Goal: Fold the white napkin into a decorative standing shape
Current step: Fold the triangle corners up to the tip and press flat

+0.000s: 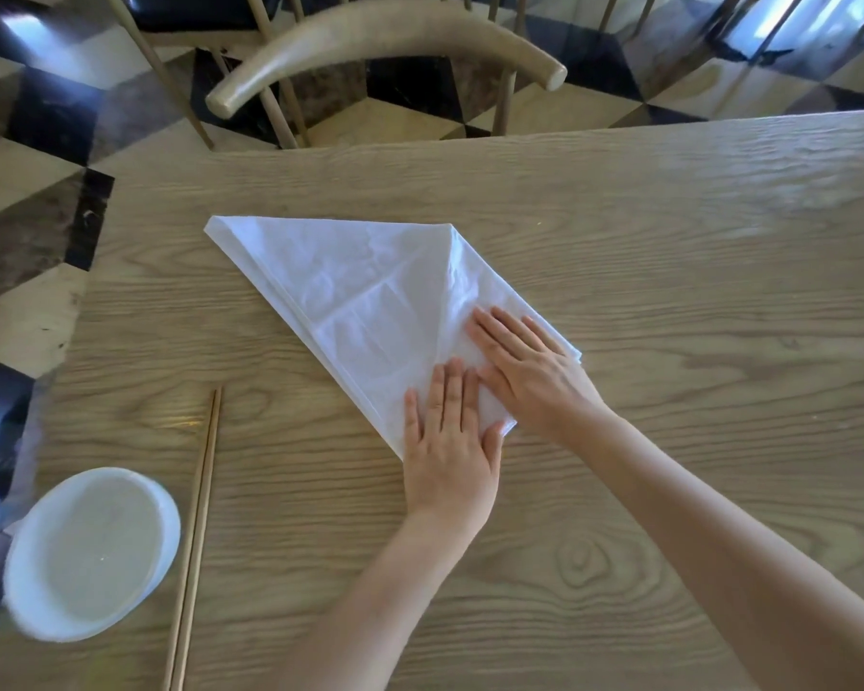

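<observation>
Lying flat on the wooden table [669, 271], just ahead of the person: the white napkin [370, 291], folded into a rough kite or triangle, one long point reaching toward the far left, a second corner rising at the far right, the near tip tucked under the hands. Pressing down on that near tip, palm flat and fingers straight and close together: the left hand [450, 441], gripping nothing, merely weighting the cloth against the tabletop. Resting beside it and angled across from the right: the right hand [529, 371], likewise spread flat, fingertips pointing up-left along a diagonal crease, thumb side just touching or nearly touching the left hand's fingers (hard to say which, given the overlap). Running from the far right corner down toward the hands: a raised fold line, with a flap of cloth turned over along the right edge. Lying well to the left of the napkin, near the table's edge: a pair of wooden chopsticks [195, 531], parallel and touching, pointing away from the person. Sitting just left of those, at the near left corner: a round white dish [91, 556], slightly blurred. Standing beyond the far edge of the table: a wooden chair [385, 37] with a curved backrest, over a floor of dark and pale geometric tiles [46, 117].
</observation>
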`<state>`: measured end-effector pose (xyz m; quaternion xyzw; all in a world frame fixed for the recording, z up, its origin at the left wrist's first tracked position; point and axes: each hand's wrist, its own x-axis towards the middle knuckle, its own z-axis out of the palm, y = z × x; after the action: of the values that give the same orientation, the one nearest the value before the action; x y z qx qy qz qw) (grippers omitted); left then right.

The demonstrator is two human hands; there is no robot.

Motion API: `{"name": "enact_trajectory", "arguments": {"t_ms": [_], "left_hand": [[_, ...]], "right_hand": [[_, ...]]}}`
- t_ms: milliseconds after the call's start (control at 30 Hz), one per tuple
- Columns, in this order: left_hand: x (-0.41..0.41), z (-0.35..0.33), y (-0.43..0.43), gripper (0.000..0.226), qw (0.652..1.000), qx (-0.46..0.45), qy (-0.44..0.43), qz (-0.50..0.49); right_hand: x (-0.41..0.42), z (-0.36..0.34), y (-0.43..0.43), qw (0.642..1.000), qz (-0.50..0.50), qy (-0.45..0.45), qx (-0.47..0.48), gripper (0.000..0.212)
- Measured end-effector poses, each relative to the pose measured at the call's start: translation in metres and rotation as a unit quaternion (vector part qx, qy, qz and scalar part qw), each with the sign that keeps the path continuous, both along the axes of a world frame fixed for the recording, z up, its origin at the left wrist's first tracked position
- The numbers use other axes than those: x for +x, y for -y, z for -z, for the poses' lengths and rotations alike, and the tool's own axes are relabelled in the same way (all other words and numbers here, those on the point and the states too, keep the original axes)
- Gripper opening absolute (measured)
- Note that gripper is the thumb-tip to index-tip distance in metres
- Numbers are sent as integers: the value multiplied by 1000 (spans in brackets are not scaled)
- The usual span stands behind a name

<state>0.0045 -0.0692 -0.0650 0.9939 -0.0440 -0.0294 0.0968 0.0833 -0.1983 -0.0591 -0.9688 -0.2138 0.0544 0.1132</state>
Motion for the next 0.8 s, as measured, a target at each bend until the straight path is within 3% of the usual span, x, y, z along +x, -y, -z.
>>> {"name": "enact_trajectory", "arguments": {"t_ms": [133, 300, 533, 800], "left_hand": [[-8, -1, -9, 63, 1000, 19, -4, 13], [-9, 1, -10, 64, 999, 28, 2, 15], [-11, 1, -11, 63, 1000, 3, 10, 14], [-11, 1, -10, 64, 1000, 0, 17, 13]], "right_hand": [[5, -3, -4, 1000, 0, 14, 4, 55], [39, -4, -17, 996, -81, -3, -23, 62], [75, 2, -31, 998, -32, 29, -43, 68], [114, 1, -41, 999, 16, 40, -8, 52]]}}
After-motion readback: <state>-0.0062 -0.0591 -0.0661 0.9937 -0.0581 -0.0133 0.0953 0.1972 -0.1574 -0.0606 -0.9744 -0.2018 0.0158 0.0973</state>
